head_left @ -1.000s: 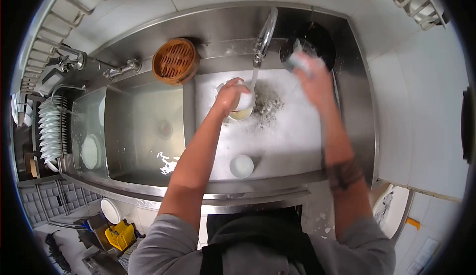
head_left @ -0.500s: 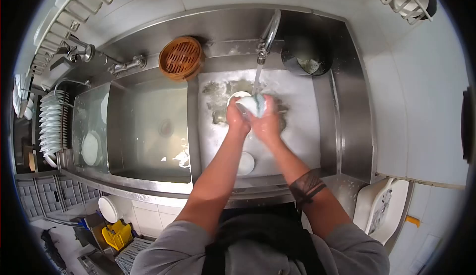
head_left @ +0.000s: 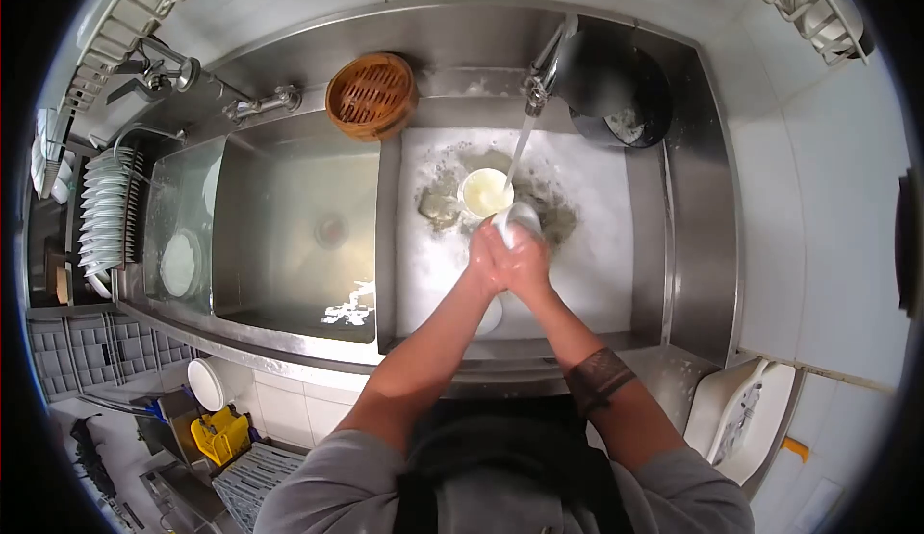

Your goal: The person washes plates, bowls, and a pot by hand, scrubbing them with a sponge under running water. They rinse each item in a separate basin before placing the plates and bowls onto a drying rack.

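Observation:
Above the foam in the right-hand sink, my two hands are pressed close together around a small white bowl (head_left: 520,218). My left hand (head_left: 487,261) closes on its near left side. Curled against the bowl from the right is my right hand (head_left: 529,259); whether a sponge is in it, the fingers hide. Just beyond them stands a round white tub (head_left: 486,192) of yellowish water. Running water (head_left: 521,149) from the tap (head_left: 535,96) falls at the tub's right edge. Another white dish (head_left: 489,317) shows partly behind my left wrist.
A bamboo steamer (head_left: 372,96) sits on the back ledge, and a dark pot (head_left: 626,125) stands at the back right corner. Left lies a water-filled sink (head_left: 289,207), then a narrower basin with white plates (head_left: 180,263). A plate rack (head_left: 108,212) stands far left.
My hands have drawn closer together and nearer to me, uncovering the tub under the tap. The greenish sponge seen against the bowl is now out of sight. The view has shifted slightly.

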{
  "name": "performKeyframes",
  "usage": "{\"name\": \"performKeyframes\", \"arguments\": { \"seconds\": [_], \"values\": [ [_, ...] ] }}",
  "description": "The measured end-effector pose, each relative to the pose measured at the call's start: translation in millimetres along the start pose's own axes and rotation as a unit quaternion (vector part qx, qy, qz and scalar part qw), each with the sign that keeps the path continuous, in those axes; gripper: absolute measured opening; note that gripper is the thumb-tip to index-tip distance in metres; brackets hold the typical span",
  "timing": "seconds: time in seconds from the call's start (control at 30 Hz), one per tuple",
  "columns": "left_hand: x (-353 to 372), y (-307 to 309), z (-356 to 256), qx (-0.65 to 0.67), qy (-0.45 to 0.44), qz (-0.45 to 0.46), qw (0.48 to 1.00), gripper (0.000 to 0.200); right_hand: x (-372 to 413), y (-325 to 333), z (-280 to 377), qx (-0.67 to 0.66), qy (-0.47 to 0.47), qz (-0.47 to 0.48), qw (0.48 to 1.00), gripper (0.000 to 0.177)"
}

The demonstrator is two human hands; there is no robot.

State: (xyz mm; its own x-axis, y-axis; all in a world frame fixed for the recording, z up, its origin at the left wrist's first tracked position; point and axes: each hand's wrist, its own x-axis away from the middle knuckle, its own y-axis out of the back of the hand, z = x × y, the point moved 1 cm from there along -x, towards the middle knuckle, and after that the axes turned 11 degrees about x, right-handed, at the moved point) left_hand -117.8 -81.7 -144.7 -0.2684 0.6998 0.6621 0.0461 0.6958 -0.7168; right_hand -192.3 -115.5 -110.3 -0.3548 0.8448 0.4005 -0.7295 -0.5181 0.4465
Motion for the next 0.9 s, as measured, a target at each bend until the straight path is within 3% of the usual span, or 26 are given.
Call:
{"name": "performKeyframes", "arguments": {
  "seconds": [0.07,0.1,0.13,0.2,0.23,0.27,0.3,0.33,0.37,0.4,0.43,0.47,0.53,0.57,0.6,0.63,0.67,0.7,0.73,0.77,0.8,0.83,0.87,0.9],
  "values": [
    [-10.9,14.5,-7.8,-0.056,0.0,0.088,0.994,0.038,7.0,-5.8,-1.9,-0.02,0.194,-0.075,0.978,0.039],
    [-30.8,31.6,-1.3,-0.248,-0.149,0.108,0.951,0.039,4.3,-0.7,-6.3,-0.135,0.108,0.013,0.985,0.035],
    [-2.8,14.5,-21.8,-0.435,-0.182,0.09,0.877,0.035,-1.6,-2.9,-20.3,-0.399,-0.045,0.098,0.911,0.037],
    [-20.0,24.2,-40.4,-0.633,-0.112,0.08,0.762,0.032,-1.3,-3.7,-43.7,-0.448,-0.184,0.136,0.865,0.029],
    [-35.1,32.5,-46.3,-0.704,-0.269,0.129,0.644,0.042,-1.5,-7.8,-59.3,-0.447,-0.184,0.134,0.865,0.029],
    [-48.9,31.0,-51.9,-0.731,-0.373,0.135,0.554,0.063,-0.5,-16.0,-79.6,-0.279,-0.114,0.195,0.933,0.026],
    [-52.1,15.6,-53.4,-0.778,-0.407,0.11,0.465,0.071,-0.8,-27.4,-103.9,-0.102,-0.039,0.248,0.963,0.024],
    [-55.5,-2.7,-53.6,-0.815,-0.438,0.087,0.369,0.079,-6.1,-58.3,-136.5,0.152,0.005,0.268,0.951,0.027],
    [-69.6,-12.6,-55.9,-0.814,-0.438,0.093,0.37,0.079,14.4,-59.7,-115.7,0.293,0.013,0.305,0.906,0.028],
    [-86.1,-20.4,-57.5,-0.894,-0.323,0.086,0.298,0.084,22.8,-70.2,-115.7,0.449,0.099,0.341,0.82,0.032],
    [-96.7,-24.8,-55.3,-0.952,-0.201,0.075,0.217,0.089,31.7,-69.4,-110.6,0.478,0.105,0.379,0.785,0.036],
    [-94.9,-34.8,-53.8,-0.951,-0.202,0.081,0.218,0.089,37.3,-61.4,-103.5,0.479,0.1,0.377,0.787,0.036],
    [-89.1,-57.3,-60.8,-0.967,-0.095,0.062,0.23,0.082,38.5,-52.0,-87.0,0.475,0.101,0.377,0.789,0.04],
    [-84.6,-66.4,-63.6,-0.967,-0.096,0.063,0.226,0.082,23.5,-43.7,-78.2,0.4,0.074,0.373,0.834,0.047],
    [-79.6,-74.6,-65.0,-0.975,-0.087,0.05,0.198,0.075,10.2,-20.1,-74.6,0.332,0.06,0.301,0.892,0.055],
    [-76.9,-81.4,-65.7,-0.982,-0.077,0.037,0.171,0.07,4.1,26.5,-29.7,0.26,0.046,0.226,0.938,0.063],
    [-77.6,-88.2,-67.4,-0.982,-0.076,0.036,0.17,0.07,-4.2,67.0,3.7,0.188,0.067,0.084,0.976,0.074],
    [-80.2,-94.8,-70.1,-0.966,-0.101,0.041,0.233,0.072,-24.1,102.5,28.7,0.139,0.119,-0.023,0.983,0.068],
    [-82.8,-98.7,-73.0,-0.947,-0.124,0.045,0.294,0.075,-43.4,138.1,53.5,0.1,0.175,-0.127,0.971,0.062],
    [-89.3,-102.8,-77.4,-0.947,-0.124,0.041,0.292,0.075,-79.4,170.1,64.6,0.178,0.29,-0.215,0.915,0.053],
    [-97.7,-108.3,-81.2,-0.834,-0.024,0.095,0.543,0.074,-114.5,194.9,83.7,0.23,0.304,-0.22,0.898,0.046],
    [-101.6,-113.7,-82.5,-0.647,0.075,0.144,0.745,0.072,-152.2,210.3,89.2,0.293,0.307,-0.209,0.881,0.046],
    [-93.3,-115.5,-74.1,-0.485,0.121,0.164,0.85,0.061,-185.9,217.0,88.3,0.355,0.307,-0.199,0.861,0.046],
    [-78.0,-120.5,-72.7,-0.375,0.15,0.18,0.897,0.057,-217.5,215.7,83.2,0.352,0.307,-0.2,0.861,0.046]
  ]
}}
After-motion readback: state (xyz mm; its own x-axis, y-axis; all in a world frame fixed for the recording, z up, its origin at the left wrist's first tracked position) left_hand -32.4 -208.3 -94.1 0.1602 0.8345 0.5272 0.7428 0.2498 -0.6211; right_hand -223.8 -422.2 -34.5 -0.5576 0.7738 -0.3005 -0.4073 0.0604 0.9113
